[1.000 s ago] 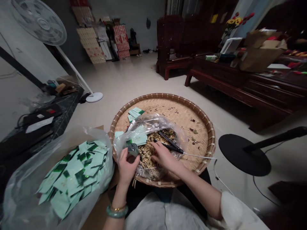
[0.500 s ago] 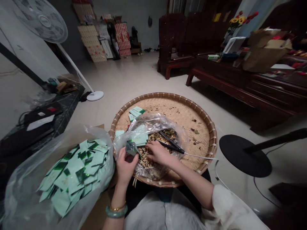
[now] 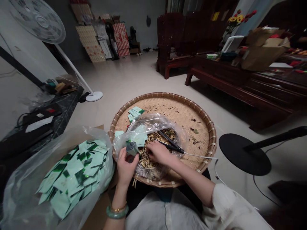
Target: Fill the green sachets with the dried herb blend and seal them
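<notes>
Small grey sachet (image 3: 132,149) inside the left hand's (image 3: 126,166) grip (fingertips (image 3: 124,152) pinching)

"What's in and around the bamboo tray (image 3: 189,115) on my feed?"

"I see a plastic bag (image 3: 153,123) in it, a bag of sachets (image 3: 74,179) to its left, a stand base (image 3: 244,154) to its right, a pedestal fan (image 3: 38,19) behind left, a wooden bench (image 3: 223,73) behind right."
</notes>
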Motion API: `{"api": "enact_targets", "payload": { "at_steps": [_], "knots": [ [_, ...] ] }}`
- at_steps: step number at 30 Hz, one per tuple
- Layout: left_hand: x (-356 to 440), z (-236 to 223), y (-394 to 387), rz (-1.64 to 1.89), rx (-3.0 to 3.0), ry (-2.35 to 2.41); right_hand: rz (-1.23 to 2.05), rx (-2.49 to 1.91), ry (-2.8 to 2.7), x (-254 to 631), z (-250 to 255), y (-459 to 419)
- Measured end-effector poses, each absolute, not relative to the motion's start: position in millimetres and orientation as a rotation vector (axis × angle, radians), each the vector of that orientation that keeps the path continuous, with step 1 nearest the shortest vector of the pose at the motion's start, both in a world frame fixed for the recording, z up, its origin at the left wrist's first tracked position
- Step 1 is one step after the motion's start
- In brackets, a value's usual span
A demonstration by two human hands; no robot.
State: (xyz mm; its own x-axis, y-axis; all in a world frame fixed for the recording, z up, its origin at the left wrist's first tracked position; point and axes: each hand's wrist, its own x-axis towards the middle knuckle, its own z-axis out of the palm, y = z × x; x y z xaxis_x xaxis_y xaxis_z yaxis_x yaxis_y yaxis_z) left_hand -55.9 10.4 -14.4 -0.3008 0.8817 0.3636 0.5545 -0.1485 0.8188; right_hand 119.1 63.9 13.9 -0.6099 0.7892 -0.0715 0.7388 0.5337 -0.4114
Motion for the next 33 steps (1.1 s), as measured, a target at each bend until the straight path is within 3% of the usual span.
{"api": "enact_targets", "payload": {
  "at_steps": [7, 13, 19, 24, 33],
  "knots": [
    [-50, -9, 10, 1.389, 1.648, 1.762, 0.662, -1.612, -2.538, 117, 12, 54],
    [-51, -9, 8, 1.403, 1.659, 1.787, 0.628, -1.342, -2.675, 107, 14, 55],
    [-48, -5, 9, 1.404, 1.692, 1.775, 0.646, -1.514, -2.639, 108, 17, 54],
    [-47, -1, 8, 1.390, 1.738, 1.778, 0.568, -1.340, -2.693, 96, 15, 45],
    [-48, -5, 8, 1.390, 1.710, 1.772, 0.816, -1.257, -2.540, 120, 10, 61]
  ]
}}
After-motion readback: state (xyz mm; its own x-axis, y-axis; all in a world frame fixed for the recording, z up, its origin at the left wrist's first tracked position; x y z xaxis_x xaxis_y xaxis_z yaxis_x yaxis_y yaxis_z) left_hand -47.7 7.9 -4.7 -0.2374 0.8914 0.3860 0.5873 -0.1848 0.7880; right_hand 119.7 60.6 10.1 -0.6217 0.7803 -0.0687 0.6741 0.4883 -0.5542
